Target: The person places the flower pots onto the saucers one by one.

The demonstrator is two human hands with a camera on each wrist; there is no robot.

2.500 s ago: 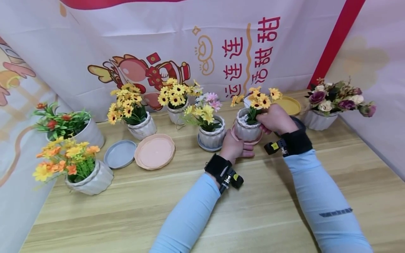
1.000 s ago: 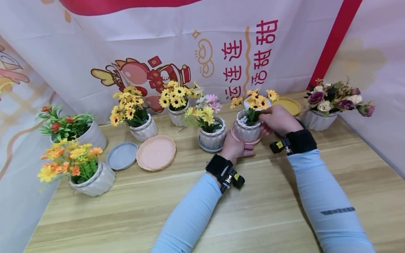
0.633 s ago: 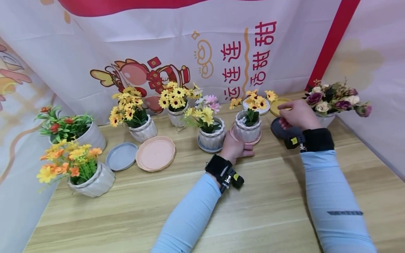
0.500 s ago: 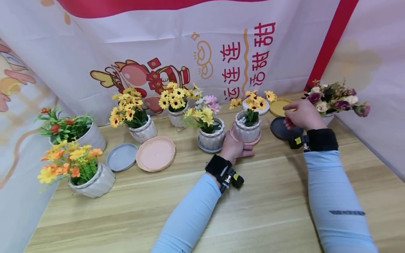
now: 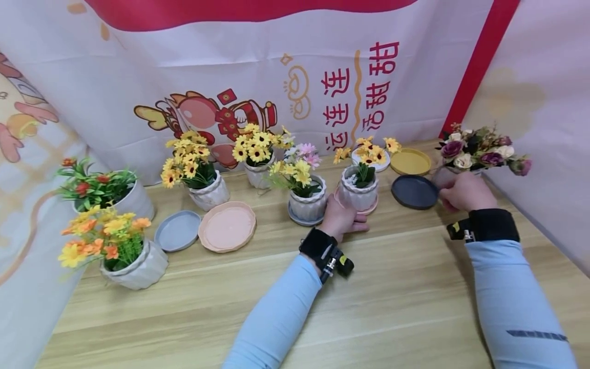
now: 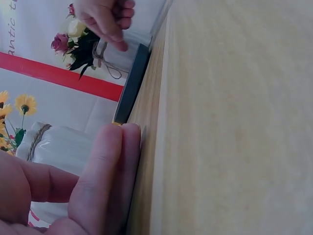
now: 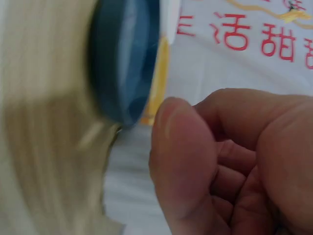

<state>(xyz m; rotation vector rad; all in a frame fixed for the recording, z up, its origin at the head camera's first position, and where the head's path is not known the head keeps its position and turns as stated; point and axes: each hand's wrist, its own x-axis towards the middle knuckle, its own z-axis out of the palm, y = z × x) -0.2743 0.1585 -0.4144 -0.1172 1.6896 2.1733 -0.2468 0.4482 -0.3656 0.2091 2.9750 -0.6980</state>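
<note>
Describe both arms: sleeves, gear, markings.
Light-blue left sleeve and right sleeve, the right with a dark strip. Black left strap and right strap at the wrists, each carrying a small black device with a yellow mark. Left grip and right grip: gloveless.

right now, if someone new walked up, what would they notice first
Most likely the bright red cartoon figure on the white backdrop, left of center. Then the left hand beside the white pot on the pink saucer, and the right hand near the purple-and-cream flowers at the table's far right.
</note>
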